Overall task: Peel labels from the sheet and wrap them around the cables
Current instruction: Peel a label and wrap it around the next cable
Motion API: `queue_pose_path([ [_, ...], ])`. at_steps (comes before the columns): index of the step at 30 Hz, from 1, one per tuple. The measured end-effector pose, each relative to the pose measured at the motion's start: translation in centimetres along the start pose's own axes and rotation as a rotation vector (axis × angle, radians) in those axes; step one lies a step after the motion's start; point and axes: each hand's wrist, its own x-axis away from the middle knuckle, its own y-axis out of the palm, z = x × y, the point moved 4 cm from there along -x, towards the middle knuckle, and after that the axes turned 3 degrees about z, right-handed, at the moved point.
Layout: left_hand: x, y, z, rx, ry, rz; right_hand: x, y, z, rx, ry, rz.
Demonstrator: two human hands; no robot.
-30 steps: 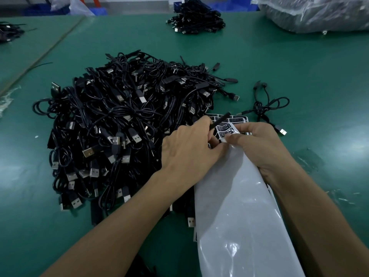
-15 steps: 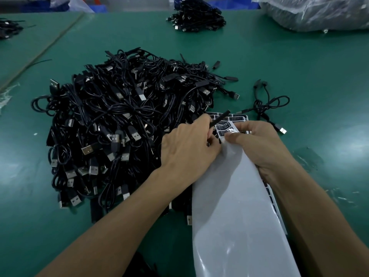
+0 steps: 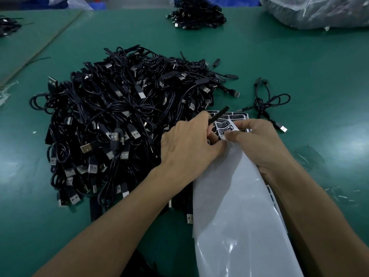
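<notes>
A long white label sheet (image 3: 235, 206) runs from the bottom edge up to the middle of the green table. Its far end (image 3: 225, 124) curls over and shows black labels. My left hand (image 3: 187, 142) grips a black cable end (image 3: 218, 114) that sticks up and to the right from its fingers. My right hand (image 3: 257, 140) pinches the curled sheet edge between thumb and forefinger. A big heap of black USB cables (image 3: 119, 124) lies left of both hands.
One bundled cable (image 3: 267, 104) lies alone just right of the sheet. A smaller cable heap (image 3: 195, 15) sits at the far edge, and a clear plastic bag (image 3: 315, 11) at the far right. A few more cables (image 3: 8, 27) lie at the far left.
My hands and the sheet stay almost where they were. The right hand's thumb and finger shift slightly along the curled edge.
</notes>
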Motion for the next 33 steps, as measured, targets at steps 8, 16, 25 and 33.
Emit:
queue_pose_path([
  [8, -0.1, 0.1, -0.1, -0.051, -0.004, 0.004, -0.1, 0.2, 0.1, -0.034, -0.025, -0.021],
  [16, -0.1, 0.3, -0.3, -0.096, -0.014, 0.01, -0.4, -0.2, 0.3, 0.017, -0.043, -0.014],
  [25, -0.1, -0.2, 0.0, 0.019, -0.045, -0.027, 0.1, -0.4, -0.4, 0.006, -0.041, -0.085],
  [33, -0.1, -0.6, 0.2, 0.071, -0.053, -0.009, 0.2, -0.8, -0.7, -0.083, 0.016, -0.047],
])
